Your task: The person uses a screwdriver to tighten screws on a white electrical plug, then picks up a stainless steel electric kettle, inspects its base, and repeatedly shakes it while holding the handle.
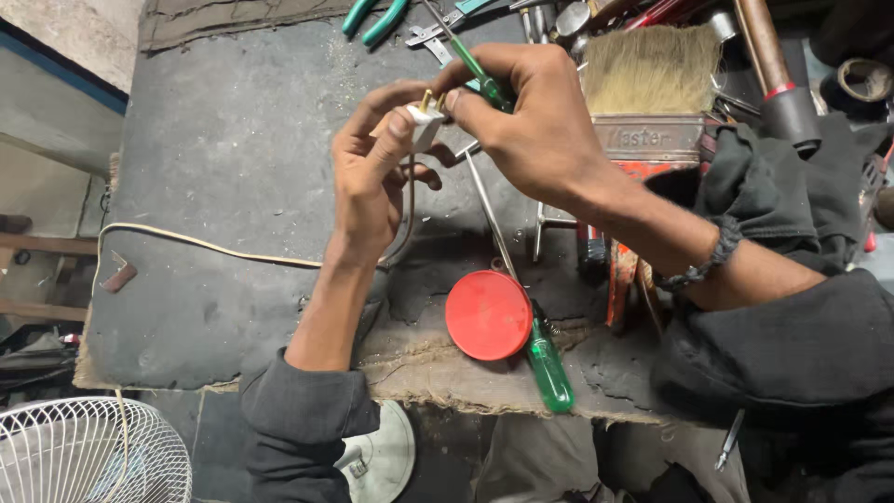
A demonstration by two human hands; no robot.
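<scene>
left hand [368, 177] has its grip closed around a white plug [425, 123] above the dark surface [233, 140]; right hand [531, 116] pinches a small green screwdriver [480, 70] against the plug's brass pins.

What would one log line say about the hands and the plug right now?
left hand: holds white plug | right hand: green screwdriver at plug | cord: trails left | red lid: on bench

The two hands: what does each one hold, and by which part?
The left hand pinches a white plug by its body. The right hand grips a small green screwdriver by its handle.
</scene>
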